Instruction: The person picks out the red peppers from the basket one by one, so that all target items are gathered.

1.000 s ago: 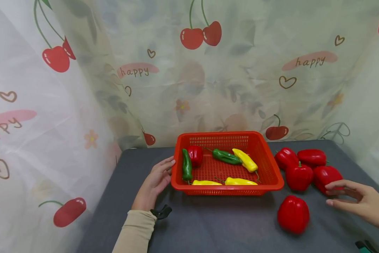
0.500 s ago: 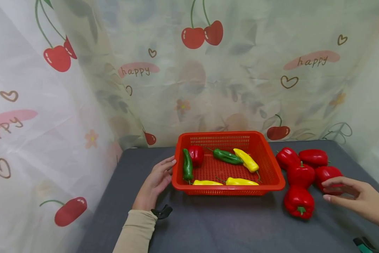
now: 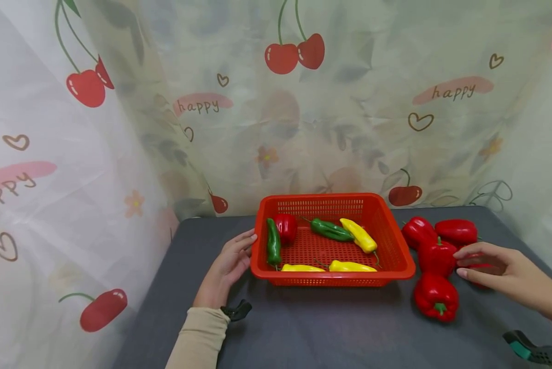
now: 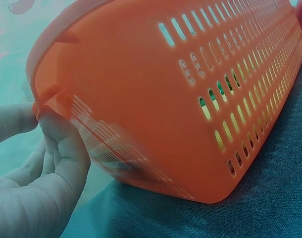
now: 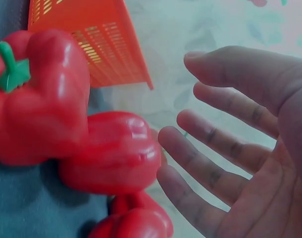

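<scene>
My left hand (image 3: 227,264) pinches the rim at the left end of a red-orange plastic basket (image 3: 333,275), thumb and finger meeting on the lip in the left wrist view. My right hand (image 3: 504,269) hovers with fingers spread and nothing in them, its fingertips overlapping a red bell pepper (image 3: 437,258) in the head view. Directly in front of that one lies another bell pepper (image 3: 436,297), its green stem facing me. Two more, a left one (image 3: 418,232) and a longer right one (image 3: 457,231), are behind. One more is mostly hidden by my right hand.
Inside the basket are a red bell pepper (image 3: 286,228), two long green peppers (image 3: 331,229) and several yellow ones (image 3: 359,236). A dark grey cloth (image 3: 331,328) covers the table. Printed curtains (image 3: 331,118) enclose the back and sides.
The front bell pepper has rolled back and right against the pepper behind it, turning its stem toward me. My right hand has moved left over the peppers. The left hand keeps its place.
</scene>
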`<state>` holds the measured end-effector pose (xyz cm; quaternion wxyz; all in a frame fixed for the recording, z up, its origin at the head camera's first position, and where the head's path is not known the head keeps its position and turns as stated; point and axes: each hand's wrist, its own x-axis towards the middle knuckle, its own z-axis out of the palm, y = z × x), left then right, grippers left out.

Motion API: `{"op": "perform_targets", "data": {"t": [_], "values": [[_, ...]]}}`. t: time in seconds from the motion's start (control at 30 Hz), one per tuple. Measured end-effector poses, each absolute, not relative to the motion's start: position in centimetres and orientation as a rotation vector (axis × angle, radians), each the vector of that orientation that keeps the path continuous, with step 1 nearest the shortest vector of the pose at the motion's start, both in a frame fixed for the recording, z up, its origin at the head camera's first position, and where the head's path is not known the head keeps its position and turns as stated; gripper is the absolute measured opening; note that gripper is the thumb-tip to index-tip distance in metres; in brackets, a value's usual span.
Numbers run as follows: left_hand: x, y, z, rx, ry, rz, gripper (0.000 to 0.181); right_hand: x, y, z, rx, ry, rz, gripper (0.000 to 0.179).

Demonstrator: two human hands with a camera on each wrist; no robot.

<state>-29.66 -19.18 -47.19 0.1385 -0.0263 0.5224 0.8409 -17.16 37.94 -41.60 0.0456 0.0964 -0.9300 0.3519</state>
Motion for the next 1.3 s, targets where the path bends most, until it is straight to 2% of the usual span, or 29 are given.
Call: {"op": "perform_targets", "data": {"t": [0.23,0.97,1.3], "values": [[-29.6,-19.1,-47.1,-0.081,1.51,2.433,0.046,-18.1,36.6,-40.9,0.434,-2.766,1.065,0.029],[-29.6,-19.3,-47.3,-0.07,1.519,2.427,0.046,-23.0,29.1,-37.8,0.561,-2.605,0.975,0.047],[-29.5,-19.1,-47.2,-0.079,1.519,2.437,0.045,-26.2,26.1,-37.0,0.672,-2.641,1.003,0.045]]}}
